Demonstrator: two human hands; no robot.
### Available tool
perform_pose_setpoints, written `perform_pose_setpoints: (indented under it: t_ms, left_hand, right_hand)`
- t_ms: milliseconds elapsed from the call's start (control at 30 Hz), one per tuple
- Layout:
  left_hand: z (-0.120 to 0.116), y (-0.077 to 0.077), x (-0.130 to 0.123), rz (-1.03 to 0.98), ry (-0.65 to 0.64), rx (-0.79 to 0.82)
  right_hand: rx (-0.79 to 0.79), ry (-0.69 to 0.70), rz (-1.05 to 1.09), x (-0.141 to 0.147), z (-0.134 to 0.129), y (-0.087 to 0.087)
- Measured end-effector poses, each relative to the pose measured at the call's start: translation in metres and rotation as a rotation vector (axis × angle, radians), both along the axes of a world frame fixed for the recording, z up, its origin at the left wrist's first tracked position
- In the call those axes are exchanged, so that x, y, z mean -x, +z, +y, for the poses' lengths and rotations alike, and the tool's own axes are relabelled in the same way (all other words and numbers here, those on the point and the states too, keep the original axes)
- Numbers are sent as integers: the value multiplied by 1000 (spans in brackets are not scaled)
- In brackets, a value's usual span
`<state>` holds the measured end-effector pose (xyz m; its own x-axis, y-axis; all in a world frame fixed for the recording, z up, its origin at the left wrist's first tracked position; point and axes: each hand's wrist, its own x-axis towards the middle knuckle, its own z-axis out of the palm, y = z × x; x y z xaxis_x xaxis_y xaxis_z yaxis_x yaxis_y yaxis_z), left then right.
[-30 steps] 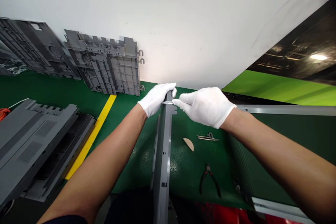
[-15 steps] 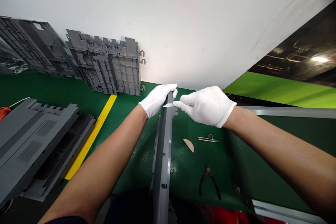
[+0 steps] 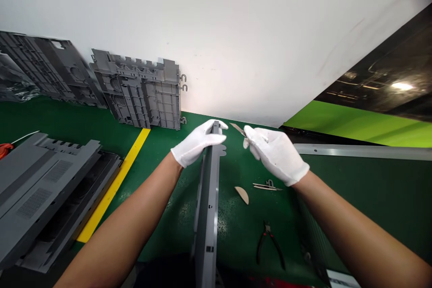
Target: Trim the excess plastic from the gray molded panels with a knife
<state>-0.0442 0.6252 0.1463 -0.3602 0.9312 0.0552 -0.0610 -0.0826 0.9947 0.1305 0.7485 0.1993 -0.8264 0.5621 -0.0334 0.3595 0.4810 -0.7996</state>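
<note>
A grey plastic panel [image 3: 211,198] stands on edge, running from near my body toward the wall. My left hand [image 3: 199,141], in a white glove, grips its far end, thumb on the near side and fingers around the far corner. To the right of the panel, my gloved right hand [image 3: 275,153] is closed on a knife [image 3: 238,128]; its thin blade points up and left, apart from the panel. The knife's handle is hidden in the glove. A small hooked tab [image 3: 222,150] sticks out from the panel's right side.
On the green floor lie pliers [image 3: 268,243], tweezers [image 3: 266,186] and a beige half-round piece [image 3: 242,195]. Grey moulded panels [image 3: 145,92] lean against the white wall [image 3: 236,45]. More panels [image 3: 50,189] are stacked left, beside a yellow line [image 3: 116,184]. A metal-edged frame [image 3: 364,150] stands right.
The knife has come off the panel's far end and moved right with my right hand, its blade now angled upward. My left hand has shifted its grip, thumb now lying across the edge.
</note>
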Motion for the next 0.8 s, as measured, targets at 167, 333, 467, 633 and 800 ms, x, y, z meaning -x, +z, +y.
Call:
perform_pose_setpoints:
  t_ms: [167,333,467,633,800]
  left_hand:
    - [12,5,-5,31,160,49]
    - [18,3,-1,-98,89,34]
    - [18,3,1,-134,58,20]
    - [17,6,-1,-154,85,31]
    - [18,7,-2,-188,65,39]
  right_hand:
    - [-133,30,-80,2,-5,1]
    - [-502,131,-321,15,-9,10]
    - [-705,134,-423,24,-10,14]
    - [-771,168,-452,25,-11,17]
    - [-773,170,-433,23,-12,16]
